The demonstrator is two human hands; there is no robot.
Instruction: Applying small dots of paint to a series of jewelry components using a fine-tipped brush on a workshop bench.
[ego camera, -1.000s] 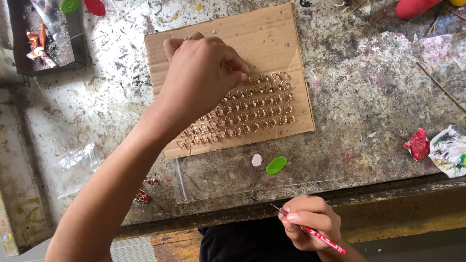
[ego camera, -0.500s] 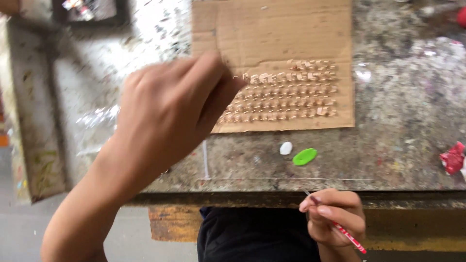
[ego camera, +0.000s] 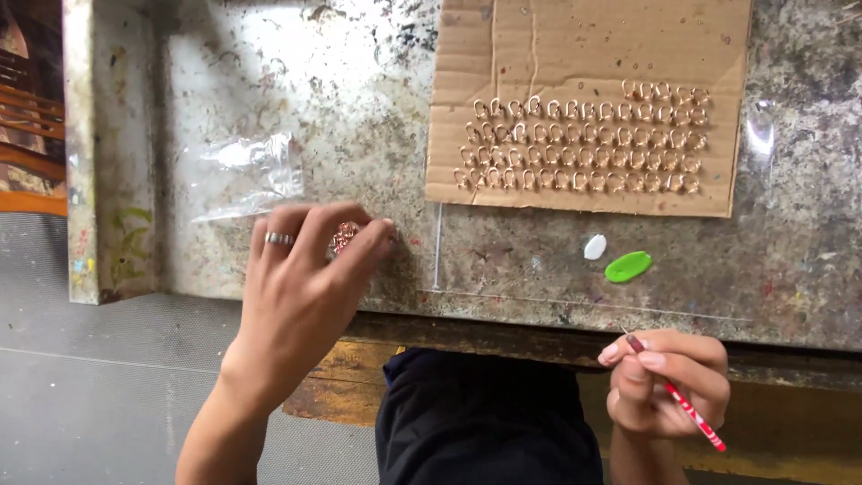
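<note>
My left hand (ego camera: 301,287), with a ring on one finger, hovers over the worktable's near left part and pinches a small pink-gold metal piece (ego camera: 344,239) between thumb and fingers. A brown cardboard sheet (ego camera: 584,54) lies farther back, carrying rows of several small gold rings (ego camera: 575,144). My right hand (ego camera: 669,382) is below the table's front edge, closed around a thin red-and-white brush (ego camera: 687,409) whose tip points up-left.
A crumpled clear plastic bag (ego camera: 242,175) lies left of the cardboard on the paint-stained table (ego camera: 359,108). A white blob (ego camera: 594,246) and a green blob (ego camera: 628,266) sit near the front edge. Another clear scrap (ego camera: 760,130) lies at the cardboard's right.
My left hand has left the rings on the cardboard and come down-left to the table's near left, now holding a small metal piece. The view has shifted left. The right hand stays put.
</note>
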